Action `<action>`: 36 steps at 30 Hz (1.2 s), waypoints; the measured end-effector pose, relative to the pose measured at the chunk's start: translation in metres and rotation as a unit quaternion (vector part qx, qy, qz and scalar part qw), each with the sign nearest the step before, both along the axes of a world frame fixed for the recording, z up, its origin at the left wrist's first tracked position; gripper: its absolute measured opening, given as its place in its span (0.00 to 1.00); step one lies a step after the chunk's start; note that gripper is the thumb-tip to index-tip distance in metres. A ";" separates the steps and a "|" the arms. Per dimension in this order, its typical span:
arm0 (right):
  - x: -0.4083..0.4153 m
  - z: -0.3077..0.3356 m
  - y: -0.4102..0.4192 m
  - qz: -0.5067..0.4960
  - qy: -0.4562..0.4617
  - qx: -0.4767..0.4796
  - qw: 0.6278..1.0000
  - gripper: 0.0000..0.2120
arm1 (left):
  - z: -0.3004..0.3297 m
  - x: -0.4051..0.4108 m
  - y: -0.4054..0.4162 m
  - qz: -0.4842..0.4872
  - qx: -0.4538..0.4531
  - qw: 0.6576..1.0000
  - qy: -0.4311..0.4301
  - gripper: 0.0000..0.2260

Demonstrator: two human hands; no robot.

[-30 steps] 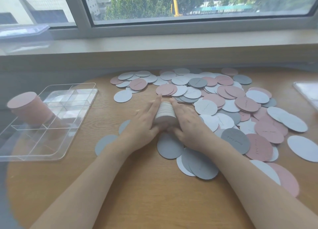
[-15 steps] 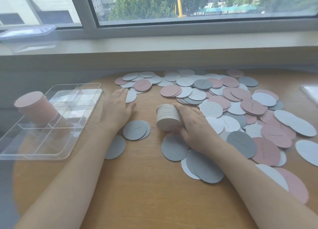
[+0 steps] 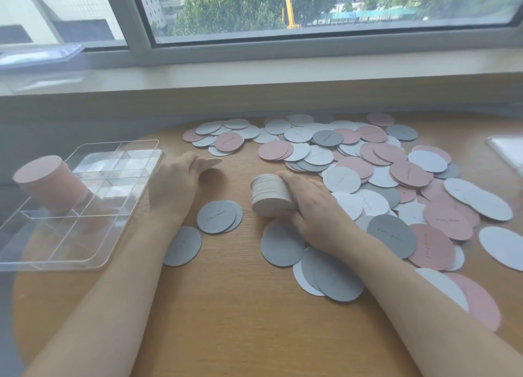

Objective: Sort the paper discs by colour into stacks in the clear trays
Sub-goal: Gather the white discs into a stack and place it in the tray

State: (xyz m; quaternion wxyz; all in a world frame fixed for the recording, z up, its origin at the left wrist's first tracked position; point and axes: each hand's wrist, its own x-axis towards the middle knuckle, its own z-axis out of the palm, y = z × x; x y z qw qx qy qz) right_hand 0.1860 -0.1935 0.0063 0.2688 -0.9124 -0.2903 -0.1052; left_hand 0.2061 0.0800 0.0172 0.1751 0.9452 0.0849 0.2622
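Observation:
My right hand (image 3: 314, 207) grips a thick stack of white discs (image 3: 270, 195), tipped on its side on the table's middle. My left hand (image 3: 177, 181) holds a single white disc (image 3: 210, 163) by its edge, between the stack and the clear tray (image 3: 85, 259). A tall stack of pink discs (image 3: 48, 184) stands in the tray's far left compartment. Loose pink, white and grey discs (image 3: 382, 173) lie scattered over the right and far side of the table. A few grey discs (image 3: 218, 216) lie between my arms.
The tray's other compartments hold nothing. A clear lidded box (image 3: 42, 62) sits on the window sill at far left. Another clear tray edge (image 3: 506, 153) shows at the far right. Bare wooden table (image 3: 240, 320) lies near me.
My left hand let go of the white stack, moved left toward the tray and picked up a single white disc. My right hand stays on the stack.

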 end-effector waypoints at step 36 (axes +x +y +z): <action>0.004 -0.006 0.003 -0.047 -0.010 -0.142 0.989 0.34 | -0.013 -0.037 -0.077 -0.331 -0.105 0.926 0.148 0.33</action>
